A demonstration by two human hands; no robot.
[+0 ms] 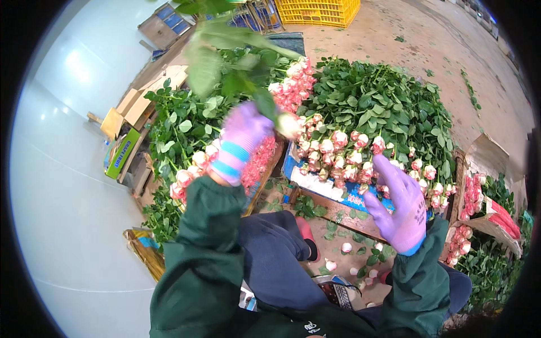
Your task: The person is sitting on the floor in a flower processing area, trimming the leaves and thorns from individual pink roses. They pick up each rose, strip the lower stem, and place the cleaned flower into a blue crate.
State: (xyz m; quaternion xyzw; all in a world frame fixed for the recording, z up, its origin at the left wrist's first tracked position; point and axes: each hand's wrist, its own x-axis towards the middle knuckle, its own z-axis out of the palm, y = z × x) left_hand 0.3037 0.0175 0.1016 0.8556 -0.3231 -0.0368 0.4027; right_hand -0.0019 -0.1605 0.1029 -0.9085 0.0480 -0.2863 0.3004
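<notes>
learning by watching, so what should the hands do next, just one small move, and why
Perhaps bring the right hand to steady the blurred rose: the left hand appears to hold it alone, while the right looks open and empty near the piled roses.

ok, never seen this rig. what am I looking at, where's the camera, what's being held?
No robot here: these are a person's own two hands, in purple gloves. The single picture comes from a wide fisheye camera on the person's head, looking down, so straight edges bend near the rim.

The left hand, motion-blurred, appears to hold a leafy rose stem with a pale bloom. The right hand is open, fingers spread, holding nothing visible. Ahead, leafy pink-and-cream roses lie heaped over a blue carton. A yellow crate stands beyond.
</notes>
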